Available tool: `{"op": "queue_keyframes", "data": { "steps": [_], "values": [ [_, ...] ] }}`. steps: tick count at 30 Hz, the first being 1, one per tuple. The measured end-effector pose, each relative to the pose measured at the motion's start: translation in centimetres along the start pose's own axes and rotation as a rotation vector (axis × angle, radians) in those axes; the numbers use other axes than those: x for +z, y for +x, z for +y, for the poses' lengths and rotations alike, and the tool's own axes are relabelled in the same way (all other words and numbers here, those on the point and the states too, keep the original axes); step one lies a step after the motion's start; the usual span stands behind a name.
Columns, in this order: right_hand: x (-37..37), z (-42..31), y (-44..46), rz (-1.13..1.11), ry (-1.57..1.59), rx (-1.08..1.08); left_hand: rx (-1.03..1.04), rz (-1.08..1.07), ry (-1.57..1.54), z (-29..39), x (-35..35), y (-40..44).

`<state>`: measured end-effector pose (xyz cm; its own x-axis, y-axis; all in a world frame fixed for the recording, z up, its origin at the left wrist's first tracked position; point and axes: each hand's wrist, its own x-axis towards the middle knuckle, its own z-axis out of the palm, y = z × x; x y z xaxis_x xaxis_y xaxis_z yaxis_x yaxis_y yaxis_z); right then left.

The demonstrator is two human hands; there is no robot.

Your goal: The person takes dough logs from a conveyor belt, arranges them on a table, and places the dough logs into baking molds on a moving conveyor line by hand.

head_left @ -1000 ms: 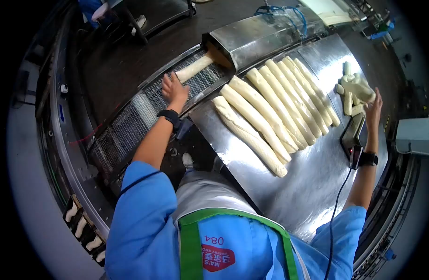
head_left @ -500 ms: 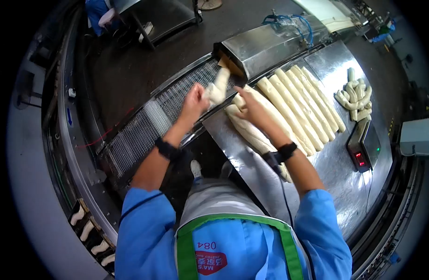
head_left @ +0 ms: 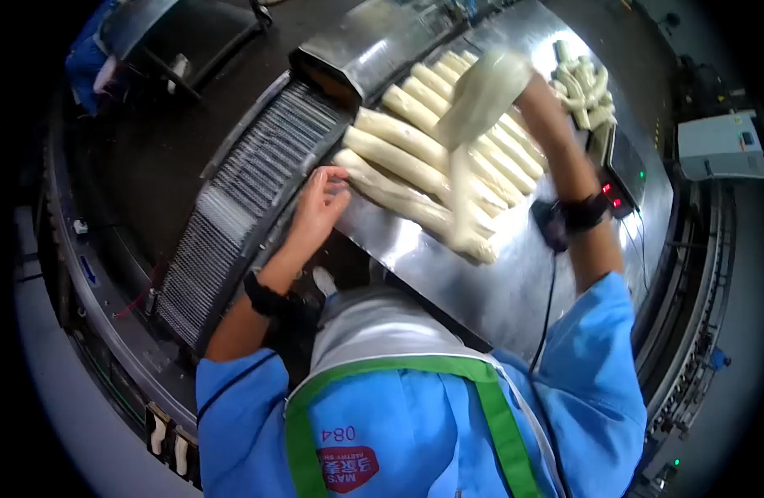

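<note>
My right hand (head_left: 538,91), smeared by motion, is raised over the steel table with a strip of dough (head_left: 486,98) in its grip. The strip is blurred and hangs down across the thick dough logs (head_left: 399,141), its lower end reaching the near log. My left hand (head_left: 320,203) is at the conveyor's edge, beside the end of the nearest dough log (head_left: 390,187). Nothing shows in it, and its fingers are loosely bent and apart.
A mesh conveyor (head_left: 249,174) runs along the left into a metal housing (head_left: 374,41). On the steel table (head_left: 515,290) stand a scale with red digits (head_left: 614,195) and a pile of smaller dough pieces (head_left: 583,87). Another person's blue clothing (head_left: 87,58) shows at upper left.
My right hand has swung right from the log ends and now carries dough. My left hand has drawn back toward me; the dough beside it over the conveyor is gone. The view has shifted.
</note>
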<state>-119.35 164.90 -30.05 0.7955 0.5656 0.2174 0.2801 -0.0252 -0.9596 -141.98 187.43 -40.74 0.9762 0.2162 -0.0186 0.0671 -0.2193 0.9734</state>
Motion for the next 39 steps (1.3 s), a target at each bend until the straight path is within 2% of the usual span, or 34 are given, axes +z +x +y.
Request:
{"op": "queue_keyframes", "data": {
  "steps": [1,2,3,5,6,7,8,9,10,11,12,13,14,15,16,17,19,20,23,27,29,30,31,32,33,35,36,37,38,39],
  "values": [
    [-4.6,-4.4,1.6,0.063,-0.241,0.099,0.145,-0.012,0.385,-2.5,0.3,0.1],
    [-8.5,-4.0,2.8,0.205,-0.392,-0.015,-0.068,-0.1,0.295,-3.1,1.2,-0.1],
    [-12.4,-3.1,3.6,0.303,-0.836,-0.123,-0.282,-0.178,0.2,-3.4,2.2,-0.2],
    [-16.6,-2.0,3.1,0.322,-1.48,-0.057,-0.706,-0.072,-0.432,-4.5,5.7,-0.8],
    [-18.5,0.1,1.8,0.203,-1.265,-0.052,-0.77,-0.091,-0.556,-5.0,7.6,-0.8],
    [-19.9,3.3,0.6,0.126,-1.244,-0.13,-0.754,-0.165,-0.573,-5.1,9.7,-1.1],
    [-17.8,4.1,-1.8,0.017,-1.079,-0.053,-0.704,-0.243,-0.576,-5.1,11.4,-1.5],
    [-16.0,7.3,-3.8,-0.119,-1.149,-0.069,-0.667,-0.282,-0.549,-5.5,13.1,-1.5],
    [-14.1,10.3,-6.0,-0.256,-1.206,-0.093,-0.579,-0.168,-0.746,-4.2,13.2,-3.2],
    [-12.5,14.5,-9.4,-0.322,-0.571,0.258,-0.591,-0.343,-0.806,-1.3,11.9,-4.3],
    [-11.0,18.8,-12.6,-0.197,0.021,0.605,-0.605,-0.317,-0.811,-0.9,12.1,-4.4],
    [-6.9,18.1,-14.2,-0.382,-0.155,0.6,-0.702,-0.19,-0.691,-2.4,14.5,-3.0],
    [-0.4,12.9,-14.7,-0.583,-0.584,0.377,-0.808,-0.061,-0.572,-3.9,16.9,-1.5],
    [2.7,12.2,-16.1,-0.46,-1.074,-0.084,-0.912,0.063,-0.464,-5.6,19.1,0.1],
    [4.5,11.5,-16.6,-0.422,-1.026,-0.002,-0.786,0.089,-0.679,-5.2,17.6,-1.0],
    [4.0,13.0,-16.7,-0.388,-1.005,0.06,-0.653,0.426,-0.7,-11.0,23.9,2.4],
    [5.4,11.7,-17.5,-0.392,-1.158,0.083,-0.759,0.278,-0.591,-5.5,17.8,1.3],
    [5.5,12.1,-18.3,-0.411,-1.229,0.051,-0.75,0.288,-0.592,-5.8,17.4,1.4],
    [5.6,12.4,-19.7,-0.437,-1.339,0.047,-0.496,0.307,-0.8,-3.3,14.2,1.0],
    [6.4,12.7,-18.7,-0.414,-1.332,0.035,-0.444,0.451,-0.957,-6.1,13.1,3.5],
    [6.7,12.5,-17.8,-0.413,-1.335,0.035,-0.362,0.418,-0.91,-6.6,12.0,3.4],
    [6.6,12.2,-17.6,-0.435,-1.328,0.068,-0.38,0.395,-0.825,-9.0,13.0,3.8],
    [6.9,12.0,-17.6,-0.466,-1.314,0.091,-0.393,0.311,-0.65,-7.8,12.0,2.1],
    [7.0,11.8,-18.1,-0.497,-1.34,0.06,-0.254,0.136,-0.859,-10.3,13.2,0.4],
    [7.7,10.6,-18.9,-0.502,-1.382,-0.034,-0.246,0.185,-0.852,-10.0,13.3,-0.7],
    [5.4,16.1,-17.8,-0.668,-0.604,0.233,-0.367,0.078,-0.881,-7.2,14.6,-2.1],
    [9.1,8.3,-17.3,-0.664,-0.257,0.575,-0.428,0.019,-0.881,-5.9,14.3,-2.6],
    [9.7,8.2,-17.1,-0.596,-0.226,0.59,-0.49,-0.034,-0.887,-4.8,13.6,-3.2],
    [10.9,6.9,-16.6,-0.621,-0.305,0.486,-0.479,-0.005,-0.893,-3.7,12.4,-3.9],
    [12.6,4.9,-16.1,-0.649,-0.38,0.383,-0.472,0.115,-0.923,-2.6,10.6,-4.9]
  ]
}}
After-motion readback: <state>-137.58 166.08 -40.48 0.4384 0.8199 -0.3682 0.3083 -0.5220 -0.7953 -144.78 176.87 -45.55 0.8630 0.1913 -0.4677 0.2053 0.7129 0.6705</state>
